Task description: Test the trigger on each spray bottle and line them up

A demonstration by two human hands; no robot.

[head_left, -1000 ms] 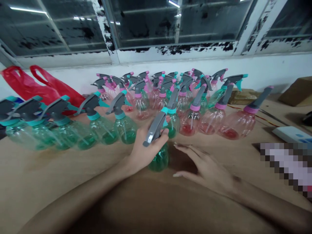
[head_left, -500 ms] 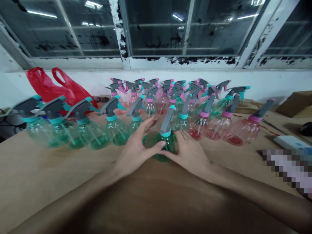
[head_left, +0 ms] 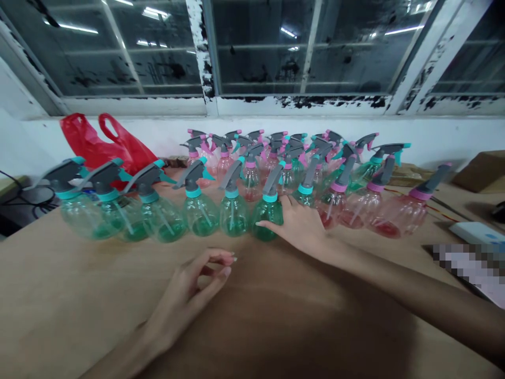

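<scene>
The right hand (head_left: 303,226) curls around the side of an upright green spray bottle (head_left: 267,217) at the row's middle, while the left hand (head_left: 185,295), loosely curled and holding nothing, hovers nearer the bench's front.

On the surface (head_left: 118,295), a row of spray bottles (head_left: 234,221) runs from left to right before a cluster of others (head_left: 251,176), with a bag (head_left: 106,150) behind the row's left part, a box (head_left: 483,171) right of the cluster, and a wall (head_left: 434,134) behind, below windows (head_left: 256,52).
</scene>
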